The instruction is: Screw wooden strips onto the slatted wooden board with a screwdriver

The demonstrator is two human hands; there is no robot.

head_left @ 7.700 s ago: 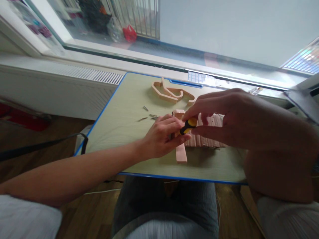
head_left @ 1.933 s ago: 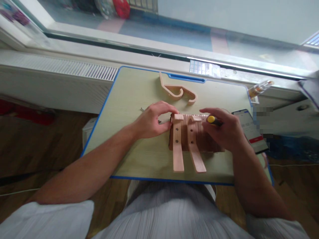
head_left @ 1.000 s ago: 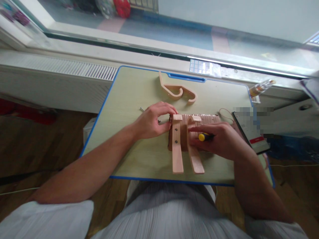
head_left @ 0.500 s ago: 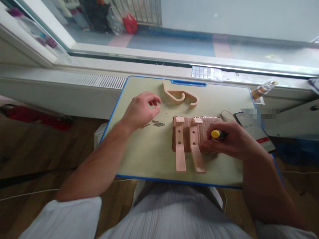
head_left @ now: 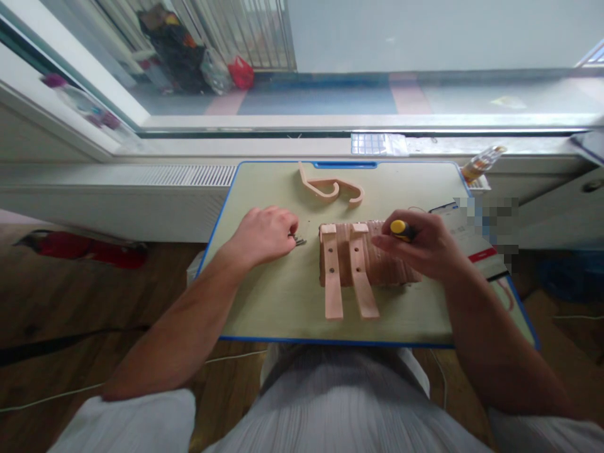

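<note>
My left hand (head_left: 267,236) is over several small screws (head_left: 300,240) on the table, its fingers curled down. What its fingertips pinch, if anything, is hidden. My right hand (head_left: 419,242) grips a screwdriver (head_left: 400,229) with a yellow-ended handle, above the right part of a block wrapped in brown corrugated cardboard (head_left: 389,270). Two wooden hooks, a left one (head_left: 333,299) and a right one (head_left: 367,299), lie across the block. Both have two holes; screw heads seem to sit in the left hook's holes, while the right hook's holes look dark.
Two more wooden hooks (head_left: 321,190) lie at the back of the blue-edged table (head_left: 264,308). A phone (head_left: 472,236) is at the right, partly behind my right forearm. On the window sill are a plastic packet (head_left: 377,144) and a clear bottle (head_left: 484,162).
My left hand has come down onto the screws, and its fingers have closed in. My right hand keeps the screwdriver near the block, now slightly higher on it. The view has shifted a little.
</note>
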